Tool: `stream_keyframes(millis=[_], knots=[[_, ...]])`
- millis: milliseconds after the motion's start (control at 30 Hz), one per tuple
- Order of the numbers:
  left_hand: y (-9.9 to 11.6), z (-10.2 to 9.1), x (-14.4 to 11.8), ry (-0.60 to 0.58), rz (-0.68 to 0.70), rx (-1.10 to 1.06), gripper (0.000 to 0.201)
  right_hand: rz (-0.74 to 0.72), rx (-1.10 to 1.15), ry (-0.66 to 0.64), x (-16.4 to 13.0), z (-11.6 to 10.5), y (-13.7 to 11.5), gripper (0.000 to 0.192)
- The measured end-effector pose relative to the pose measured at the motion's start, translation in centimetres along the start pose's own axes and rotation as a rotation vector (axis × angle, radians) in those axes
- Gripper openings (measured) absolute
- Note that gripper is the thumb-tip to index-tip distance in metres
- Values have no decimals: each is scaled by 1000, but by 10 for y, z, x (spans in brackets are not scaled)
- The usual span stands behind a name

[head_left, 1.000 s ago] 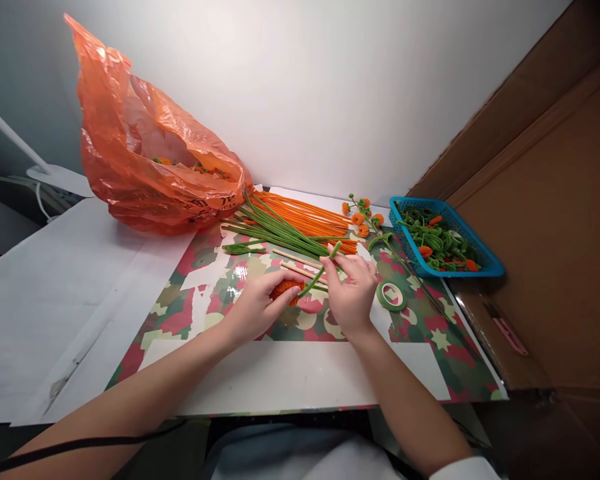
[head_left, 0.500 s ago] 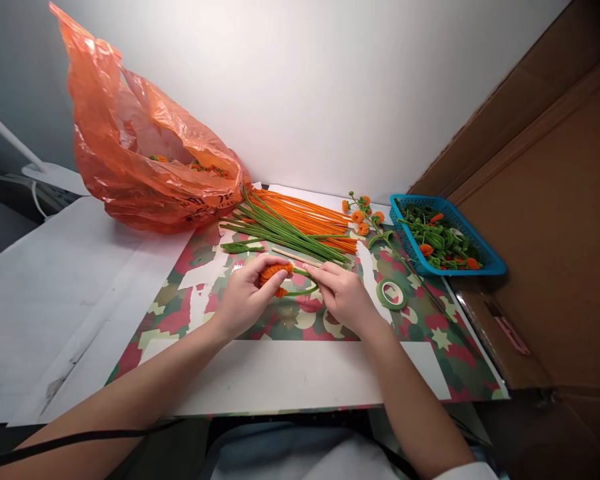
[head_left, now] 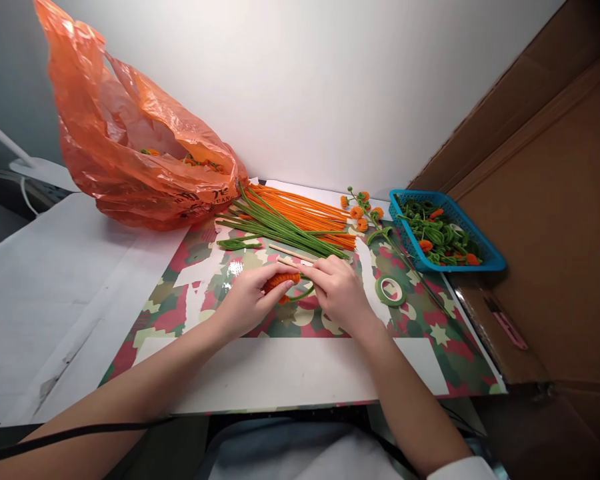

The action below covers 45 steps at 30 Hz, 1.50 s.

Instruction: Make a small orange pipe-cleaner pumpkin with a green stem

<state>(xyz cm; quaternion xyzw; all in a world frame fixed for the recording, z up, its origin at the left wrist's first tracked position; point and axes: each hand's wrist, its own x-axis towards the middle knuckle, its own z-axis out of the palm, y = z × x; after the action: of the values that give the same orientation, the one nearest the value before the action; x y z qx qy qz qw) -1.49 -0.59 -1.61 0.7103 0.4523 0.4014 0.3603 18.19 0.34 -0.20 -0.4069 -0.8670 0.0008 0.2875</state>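
My left hand [head_left: 247,300] pinches a small orange pipe-cleaner coil [head_left: 280,281] over the patterned mat [head_left: 430,327]. My right hand [head_left: 337,290] meets it from the right, gripping a green pipe cleaner [head_left: 305,293] that curves out from the coil. Both hands touch at the coil. Just beyond my fingers lie thin wooden sticks [head_left: 293,253].
Bundles of green [head_left: 280,230] and orange pipe cleaners [head_left: 305,212] lie behind the hands. An orange plastic bag [head_left: 130,153] sits back left. A blue basket [head_left: 445,233] of made pieces, a finished flower sprig [head_left: 365,213] and a green tape roll [head_left: 390,291] are at right, beside cardboard [head_left: 545,220].
The green pipe cleaner stood up between the hands; now it is bent down around the orange coil. My right hand has moved in against the left.
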Motion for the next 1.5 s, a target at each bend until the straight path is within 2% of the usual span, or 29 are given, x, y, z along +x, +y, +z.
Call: stream_keyframes(millis=[67, 167, 200, 300, 367, 500, 667, 800, 867, 967, 1067, 1267, 1333, 1400, 1500], knots=[[1, 0, 0, 62, -48, -71, 28, 61, 97, 114, 1, 2, -6, 32], [4, 1, 1, 176, -120, -173, 30, 222, 249, 314, 1, 7, -16, 26], [5, 2, 1, 197, -128, -189, 29, 279, 287, 345, 1, 9, -19, 24], [6, 4, 0, 213, -98, -197, 27, 421, 455, 353, 1, 16, -26, 21], [6, 6, 0, 205, -62, -178, 26, 460, 534, 360, 1, 18, -27, 16], [5, 6, -2, 200, -12, -101, 24, 383, 496, 423, -1, 16, -24, 20], [0, 1, 0, 104, 58, 66, 25, 252, 434, 294, 0, 11, -18, 30], [-3, -1, 1, 30, 67, 144, 26, 230, 449, 198, 0, 12, -17, 31], [-2, 0, 1, 63, 12, 68, 31, 301, 473, 218, 0, 14, -18, 27], [4, 1, 1, 132, -73, -166, 39, 468, 546, 293, 0, 16, -19, 16], [10, 0, 3, 166, -113, -262, 29, 521, 565, 297, 0, 16, -17, 9], [11, -2, 2, 163, -66, -76, 20, 302, 410, 243, -2, 9, -6, 18], [11, -2, 2, 142, -53, -47, 20, 281, 405, 233, -3, 8, -6, 19], [11, -2, 2, 133, -78, -72, 21, 336, 450, 229, -3, 9, -8, 16], [12, -2, 2, 139, -134, -166, 22, 509, 609, 224, -3, 13, -15, 10]])
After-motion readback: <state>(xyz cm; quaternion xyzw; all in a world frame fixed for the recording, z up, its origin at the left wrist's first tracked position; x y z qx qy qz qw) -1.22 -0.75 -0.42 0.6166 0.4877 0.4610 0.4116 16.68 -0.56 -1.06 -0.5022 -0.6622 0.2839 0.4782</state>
